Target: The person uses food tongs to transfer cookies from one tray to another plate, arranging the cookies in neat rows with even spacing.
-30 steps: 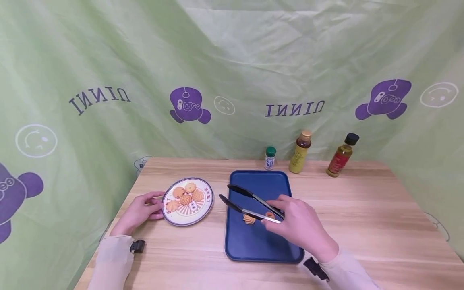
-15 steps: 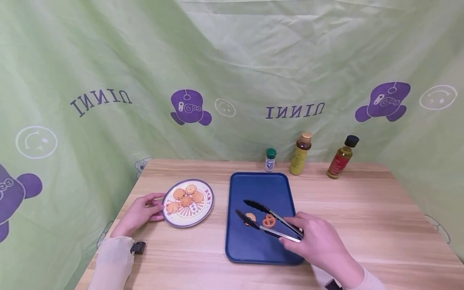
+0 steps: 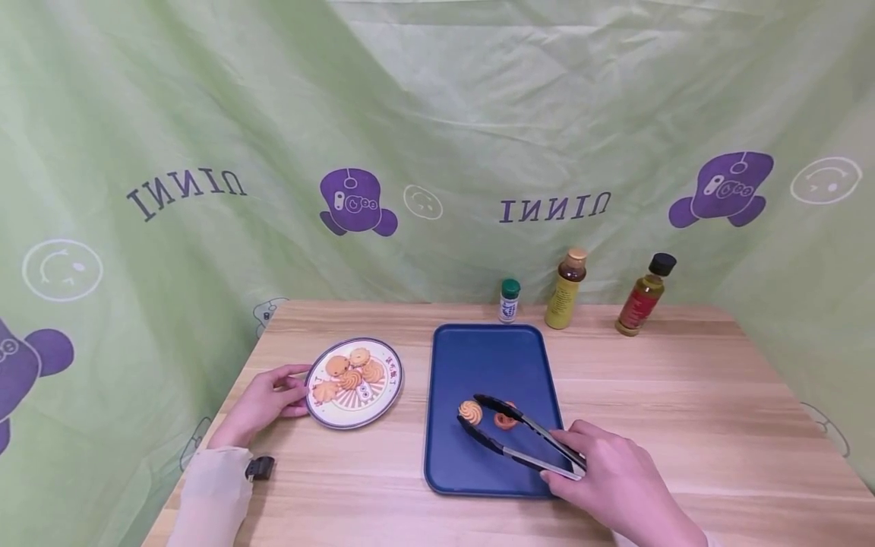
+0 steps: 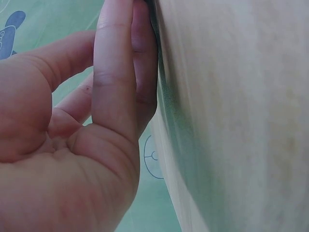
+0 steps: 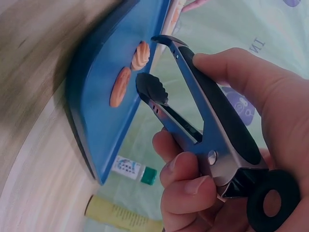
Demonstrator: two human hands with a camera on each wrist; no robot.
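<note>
Gripping tongs [image 3: 526,459] is the right hand [image 3: 618,475]; near the tabletop's [image 3: 683,410] left edge, the left hand [image 3: 263,399] loosely touches a plate [image 3: 342,416].

The tongs [image 3: 533,460] have shifted rightward over the tray [image 3: 488,353].

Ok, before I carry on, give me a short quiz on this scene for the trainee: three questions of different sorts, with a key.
1. Multiple choice: how do the tips of the tongs stand?
a. pressed together
b. crossed
c. spread apart

2. True or false: the left hand holds the tongs.

3. Count: how many cookies lie on the plate?

Key:
1. c
2. False; the right hand holds them, and the left is at the plate's edge.
3. Five
</note>
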